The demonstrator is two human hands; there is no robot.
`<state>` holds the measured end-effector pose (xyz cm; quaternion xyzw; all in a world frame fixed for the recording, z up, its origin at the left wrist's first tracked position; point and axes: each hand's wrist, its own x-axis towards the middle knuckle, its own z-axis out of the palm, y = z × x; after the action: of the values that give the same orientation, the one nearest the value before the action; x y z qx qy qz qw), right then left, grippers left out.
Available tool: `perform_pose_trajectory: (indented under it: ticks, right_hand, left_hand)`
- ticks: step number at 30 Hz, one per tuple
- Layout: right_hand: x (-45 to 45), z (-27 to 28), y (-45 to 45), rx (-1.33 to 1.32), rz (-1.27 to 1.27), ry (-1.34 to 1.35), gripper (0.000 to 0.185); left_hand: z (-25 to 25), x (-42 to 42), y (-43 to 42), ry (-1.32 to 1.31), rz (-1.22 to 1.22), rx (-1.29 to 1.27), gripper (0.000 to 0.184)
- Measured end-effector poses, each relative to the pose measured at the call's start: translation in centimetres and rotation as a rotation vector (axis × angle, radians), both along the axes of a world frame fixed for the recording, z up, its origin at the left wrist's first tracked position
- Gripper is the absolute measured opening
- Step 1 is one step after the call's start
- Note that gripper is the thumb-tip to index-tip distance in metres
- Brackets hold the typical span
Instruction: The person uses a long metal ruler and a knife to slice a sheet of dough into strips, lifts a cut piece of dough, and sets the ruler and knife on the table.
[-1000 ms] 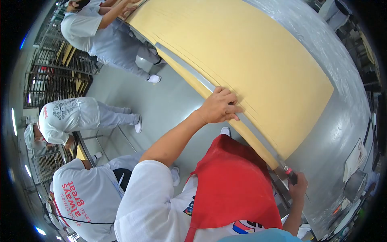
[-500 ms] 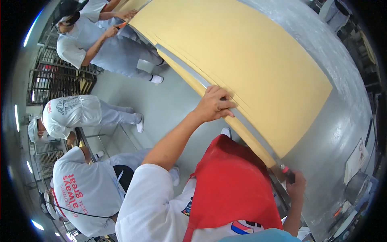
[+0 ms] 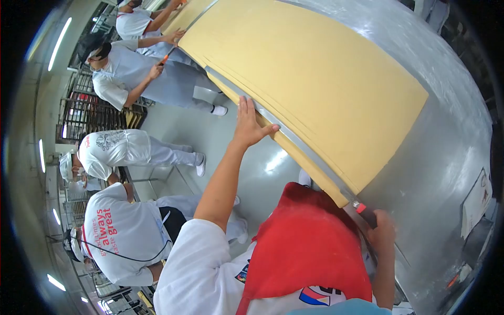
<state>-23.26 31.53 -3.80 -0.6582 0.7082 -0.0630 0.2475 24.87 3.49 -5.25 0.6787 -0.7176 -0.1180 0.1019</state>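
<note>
A large yellow sheet, looking like sponge cake, lies on the metal table. Along its near edge runs the long blade of a knife with a red and black handle. My right hand is wrapped round that handle at the sheet's near right corner. Farther along the blade, my left hand lies against the blade and the sheet's edge strip, its fingers stretched out and the thumb apart. A narrow yellow strip shows on my side of the blade.
A co-worker at the table's far left holds an orange-handled tool, with another person beyond. Two people in white work at my left. Bare metal table extends right, with a paper near its edge.
My left hand has slid away from me along the blade, and its curled fingers have straightened. My right hand and the handle have shifted slightly up and left in view.
</note>
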Motion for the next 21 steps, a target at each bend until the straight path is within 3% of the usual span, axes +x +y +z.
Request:
perform_pose_trajectory:
  ticks: [18, 21]
  right_hand:
    - [1.0, 0.6, 0.3, 0.003, 0.029, -0.047, 0.043]
    - [1.1, 0.4, 0.4, 0.040, 0.029, -0.056, 0.050]
  left_hand:
    - [0.4, 1.0, -0.4, -0.036, 0.051, 0.058, 0.150]
    - [0.2, 1.3, -0.6, -0.016, 0.048, 0.029, 0.150]
